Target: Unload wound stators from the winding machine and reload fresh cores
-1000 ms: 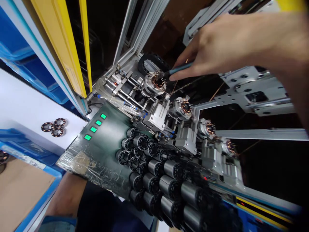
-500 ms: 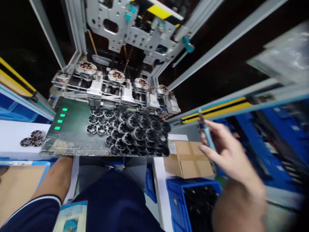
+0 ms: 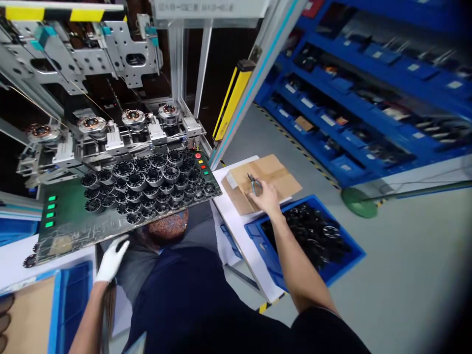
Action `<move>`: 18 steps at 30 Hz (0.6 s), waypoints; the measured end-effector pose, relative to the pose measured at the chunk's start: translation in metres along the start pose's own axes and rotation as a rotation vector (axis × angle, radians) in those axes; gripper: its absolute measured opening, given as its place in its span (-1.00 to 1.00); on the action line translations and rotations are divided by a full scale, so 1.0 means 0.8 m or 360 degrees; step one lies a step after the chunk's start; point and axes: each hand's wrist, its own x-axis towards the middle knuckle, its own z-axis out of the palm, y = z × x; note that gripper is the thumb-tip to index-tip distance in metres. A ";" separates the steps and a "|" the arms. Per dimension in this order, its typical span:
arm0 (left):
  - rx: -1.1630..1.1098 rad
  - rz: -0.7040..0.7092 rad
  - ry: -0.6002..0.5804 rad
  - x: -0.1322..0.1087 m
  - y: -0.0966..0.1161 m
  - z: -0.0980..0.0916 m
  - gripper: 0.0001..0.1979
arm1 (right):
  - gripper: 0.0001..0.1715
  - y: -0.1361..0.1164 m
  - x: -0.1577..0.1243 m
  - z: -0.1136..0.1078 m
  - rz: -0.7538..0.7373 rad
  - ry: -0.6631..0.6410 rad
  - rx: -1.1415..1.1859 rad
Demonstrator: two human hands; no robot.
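Over the cardboard box (image 3: 285, 172) on the right, my bare right hand (image 3: 267, 198) holds a small pair of pliers (image 3: 254, 184) with blue handles and dark jaws. Their jaws point away from me; whether they touch the box I cannot tell. My left hand (image 3: 112, 258), in a white glove, hangs by my lap below the front edge of the green worktop (image 3: 70, 204). Its fingers are apart with nothing visible between them. Stacked black stator cores (image 3: 136, 181) cover much of that worktop.
Behind the worktop is a winding machine with copper-wound stators (image 3: 133, 117) in its holders. A blue bin (image 3: 344, 268) of black parts stands beside the box. Blue shelving (image 3: 328, 118) fills the right side, and a yellow guard bar (image 3: 230, 103) stands upright on the machine frame.
My view has swung to the right. My right hand has brought the pliers down over the cardboard box. My left hand, hidden under the worktop before, now shows its white glove.
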 end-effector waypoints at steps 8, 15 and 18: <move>-0.0219 -0.0081 -0.0254 -0.089 -0.034 -0.014 -0.26 | -0.24 0.033 0.010 0.023 0.0126 -0.0046 0.0033; -0.0145 -0.0153 -0.0544 -0.083 -0.020 -0.055 -0.21 | -0.18 0.073 0.122 -0.014 0.0308 0.0014 0.0089; -0.0207 -0.0158 -0.0511 -0.068 -0.016 -0.069 -0.20 | -0.17 0.086 0.180 -0.024 0.0579 0.0027 0.0088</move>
